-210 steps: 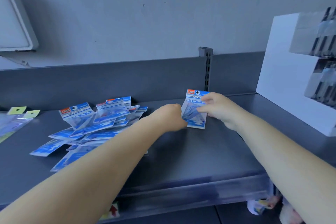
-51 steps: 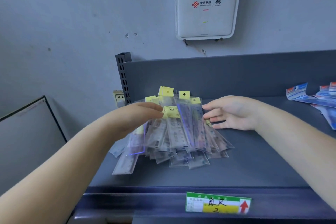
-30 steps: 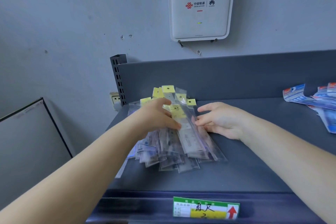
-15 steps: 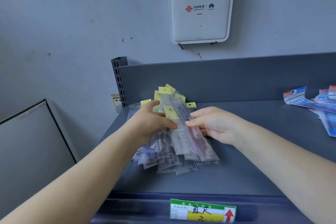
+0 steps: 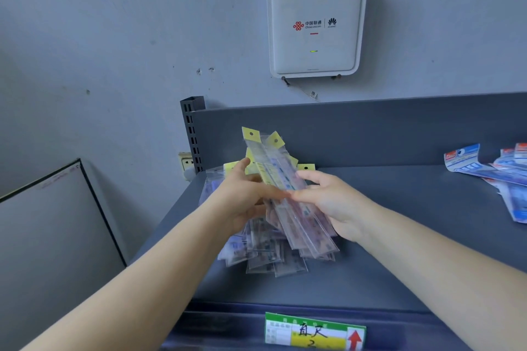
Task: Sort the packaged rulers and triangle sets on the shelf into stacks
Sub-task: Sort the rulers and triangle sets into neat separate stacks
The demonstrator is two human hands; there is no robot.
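Head view: left hand (image 5: 242,202) and right hand (image 5: 333,202) both grip raised ruler packs (image 5: 288,194).

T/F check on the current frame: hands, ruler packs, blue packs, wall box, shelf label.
1. Both hands hold clear-sleeved ruler packs with yellow hang tabs. True: left hand and right hand grip them.
2. The held packs lie flat on the grey metal shelf. False: raised and tilted above the loose ruler pile.
3. The blue-and-white packs lie at the shelf's right. True.
4. The white wall box sits on the shelf. False: wall-mounted above.
5. The green-and-yellow shelf label shows a red arrow. True.
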